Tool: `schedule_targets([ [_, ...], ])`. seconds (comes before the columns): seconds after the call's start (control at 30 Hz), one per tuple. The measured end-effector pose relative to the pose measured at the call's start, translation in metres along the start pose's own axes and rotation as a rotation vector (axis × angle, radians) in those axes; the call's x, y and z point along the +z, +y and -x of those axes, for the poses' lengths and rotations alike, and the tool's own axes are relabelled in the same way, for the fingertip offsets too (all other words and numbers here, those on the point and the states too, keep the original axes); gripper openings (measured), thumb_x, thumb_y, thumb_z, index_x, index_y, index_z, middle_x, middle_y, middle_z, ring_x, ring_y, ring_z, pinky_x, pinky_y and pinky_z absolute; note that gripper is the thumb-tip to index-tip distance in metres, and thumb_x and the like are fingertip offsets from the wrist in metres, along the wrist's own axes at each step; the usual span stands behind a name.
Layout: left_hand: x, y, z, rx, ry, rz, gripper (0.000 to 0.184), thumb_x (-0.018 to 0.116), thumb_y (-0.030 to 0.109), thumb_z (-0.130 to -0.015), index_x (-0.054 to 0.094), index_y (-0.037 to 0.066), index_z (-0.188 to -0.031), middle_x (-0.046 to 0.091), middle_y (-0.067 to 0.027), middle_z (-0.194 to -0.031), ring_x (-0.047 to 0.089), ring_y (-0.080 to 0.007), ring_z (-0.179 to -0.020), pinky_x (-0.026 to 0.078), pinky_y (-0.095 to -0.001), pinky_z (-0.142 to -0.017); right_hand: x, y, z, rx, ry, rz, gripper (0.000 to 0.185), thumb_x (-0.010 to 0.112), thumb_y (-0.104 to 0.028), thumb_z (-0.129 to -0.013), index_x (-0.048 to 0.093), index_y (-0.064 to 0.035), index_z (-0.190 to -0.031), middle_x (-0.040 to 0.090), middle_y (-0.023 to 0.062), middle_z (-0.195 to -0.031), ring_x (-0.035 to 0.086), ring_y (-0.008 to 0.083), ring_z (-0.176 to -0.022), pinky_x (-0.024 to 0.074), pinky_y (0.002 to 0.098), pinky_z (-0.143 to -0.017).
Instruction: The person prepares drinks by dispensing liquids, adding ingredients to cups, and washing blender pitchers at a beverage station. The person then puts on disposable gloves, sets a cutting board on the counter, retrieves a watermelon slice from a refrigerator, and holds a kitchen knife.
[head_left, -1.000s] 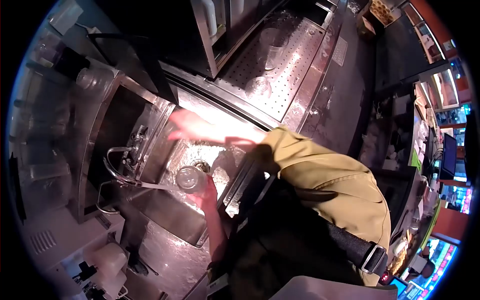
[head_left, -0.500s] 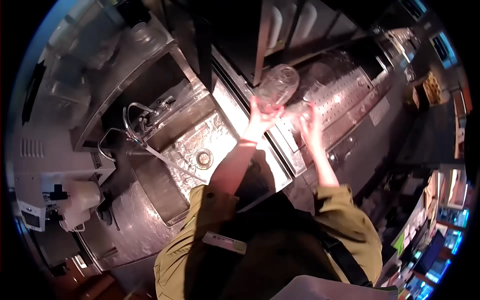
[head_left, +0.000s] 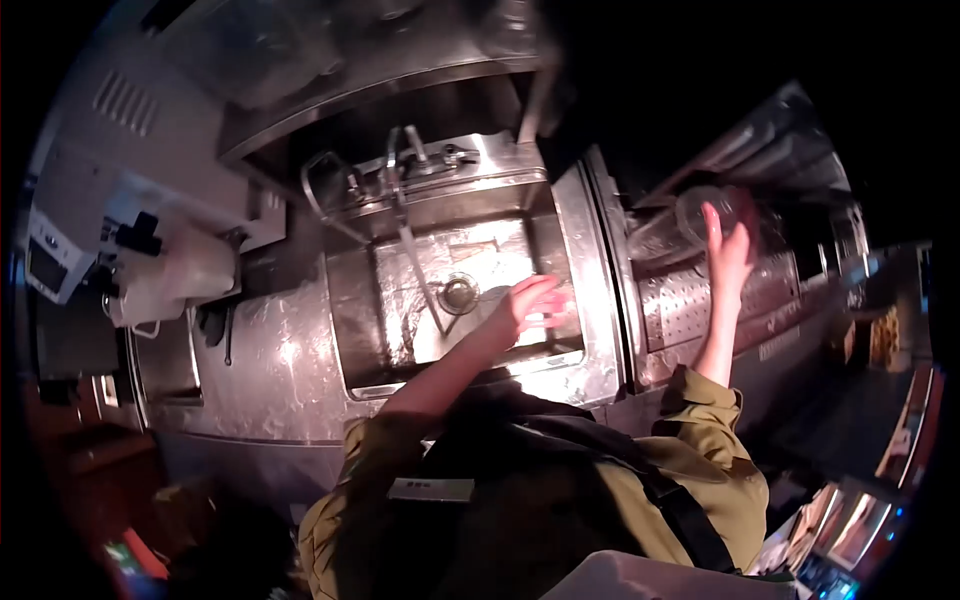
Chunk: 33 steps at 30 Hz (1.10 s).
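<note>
My left hand (head_left: 536, 304) is over the right side of the steel sink (head_left: 350, 345), its fingers apart and slightly blurred, with nothing seen in it. Farther right, my right hand (head_left: 732, 247) reaches up to a clear container (head_left: 703, 212) at the back of the perforated drainboard (head_left: 690, 303). Its fingers are against the container, though the exact hold is hard to make out. Water runs from the curved faucet (head_left: 395, 175) into the sink, beside the round drain (head_left: 458, 293).
Left of the sink lies a wet steel counter (head_left: 285, 360). White pitchers (head_left: 195, 262) stand by a machine (head_left: 45, 265) at the far left. A shelf (head_left: 380, 88) runs above the faucet. A box (head_left: 880, 340) is at the far right.
The view has turned back toward the sink. My left hand has left the clear container at the drainboard and moved over the sink. My right hand has moved to the container at the back.
</note>
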<state>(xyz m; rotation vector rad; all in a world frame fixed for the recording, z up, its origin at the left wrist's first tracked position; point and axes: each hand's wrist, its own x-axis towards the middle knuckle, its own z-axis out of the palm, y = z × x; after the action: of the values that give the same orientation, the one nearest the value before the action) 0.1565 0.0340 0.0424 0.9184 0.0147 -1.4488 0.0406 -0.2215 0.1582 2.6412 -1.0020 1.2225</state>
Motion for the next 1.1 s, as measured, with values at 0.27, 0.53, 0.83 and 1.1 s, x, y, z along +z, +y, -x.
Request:
schedule_targets([
  [0.27, -0.030, 0.118, 0.139, 0.667, 0.316, -0.865, 0.030, 0.058, 0.011, -0.079, 0.052, 0.003, -0.107, 0.057, -0.0035, -0.088, 0.053, -0.0090, -0.083, 0.045, -0.0232, -0.069, 0.155, -0.182, 0.021, -0.243, -0.020, -0.427, 0.020, 0.055, -0.008, -0.070, 0.055, -0.0032, -0.090, 0.057, 0.0095, -0.092, 0.052, 0.0272, -0.087, 0.0403, 0.0372, -0.074],
  [0.53, 0.001, 0.289, 0.138, 1.320, 0.534, -0.862, 0.030, 0.059, 0.014, -0.078, 0.053, -0.002, -0.103, 0.058, -0.0083, -0.091, 0.054, -0.0131, -0.084, 0.044, -0.0249, -0.076, 0.261, -0.255, 0.040, -0.060, -0.811, -0.492, 0.025, 0.051, -0.009, -0.068, 0.055, 0.0045, -0.088, 0.057, 0.0254, -0.088, 0.054, 0.0389, -0.086, 0.0436, 0.0449, -0.076],
  [0.83, 0.080, 0.391, 0.011, 1.271, 1.084, -0.411, 0.056, 0.069, 0.031, -0.066, 0.042, 0.000, -0.103, 0.052, -0.0181, -0.105, 0.051, -0.0317, -0.097, 0.040, -0.0406, -0.082, 0.244, -0.217, 0.114, 0.397, -1.178, -1.266, 0.057, 0.045, -0.003, -0.083, 0.018, -0.0083, -0.133, 0.052, 0.0157, -0.113, 0.052, 0.0193, -0.101, 0.0395, 0.0268, -0.087],
  [1.1, 0.072, 0.422, 0.002, 1.688, 1.273, -0.651, 0.019, 0.063, 0.024, -0.061, 0.055, 0.006, -0.064, 0.061, -0.0130, -0.066, 0.058, -0.0334, -0.065, 0.045, -0.0426, -0.061, 0.124, -0.145, 0.115, 0.383, -0.797, -1.149, 0.037, 0.041, 0.004, -0.078, 0.047, 0.0032, -0.115, 0.057, 0.0144, -0.104, 0.058, 0.0156, -0.091, 0.0431, 0.0250, -0.080],
])
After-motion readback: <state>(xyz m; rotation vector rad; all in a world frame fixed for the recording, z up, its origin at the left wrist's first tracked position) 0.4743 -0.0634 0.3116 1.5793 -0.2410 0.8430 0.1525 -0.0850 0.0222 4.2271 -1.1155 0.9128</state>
